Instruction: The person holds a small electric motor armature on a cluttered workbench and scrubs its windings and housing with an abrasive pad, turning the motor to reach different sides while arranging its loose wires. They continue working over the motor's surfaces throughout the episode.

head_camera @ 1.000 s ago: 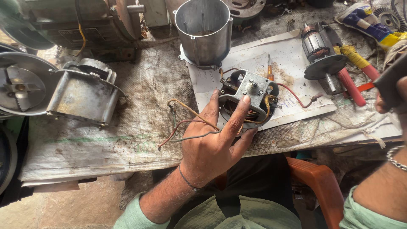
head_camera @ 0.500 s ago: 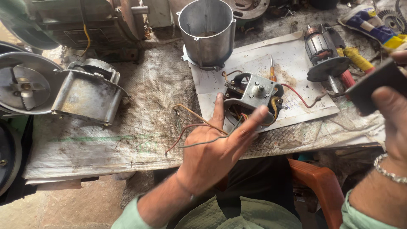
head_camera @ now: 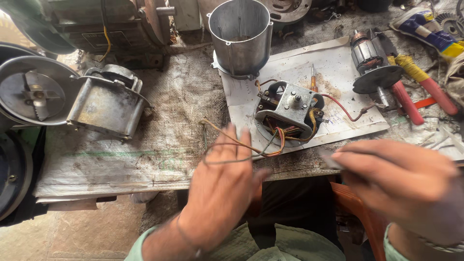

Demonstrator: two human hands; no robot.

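Head view, workbench seen from above. Left hand (head_camera: pixel 220 186): blurred, back facing up, fingers spread loosely, holding nothing, fingertips near the loose orange and grey wires (head_camera: pixel 232 145) trailing from the motor. Right hand (head_camera: pixel 401 181): blurred, close to the camera, fingers drawn together, seemingly on a small flat grey piece (head_camera: pixel 328 159) at the fingertips; what the piece is cannot be told. Small grey metal motor stator with copper windings and a short central shaft (head_camera: pixel 289 112): sits on a soiled white sheet of paper (head_camera: pixel 338 67), beyond both hands, touched by neither; a red lead (head_camera: pixel 340 107) curls off to its right. Open cylindrical steel housing (head_camera: pixel 240 36): upright at the paper's far left corner. Armature with a dark round disc (head_camera: pixel 373 63): lying on the paper's right edge, beside red-handled pliers (head_camera: pixel 411 101). Boxy grey metal casing (head_camera: pixel 107 100): on the stained cloth-covered bench (head_camera: pixel 145 150), well left of the motor, next to a round shallow steel jar base with a blade (head_camera: pixel 34 92).
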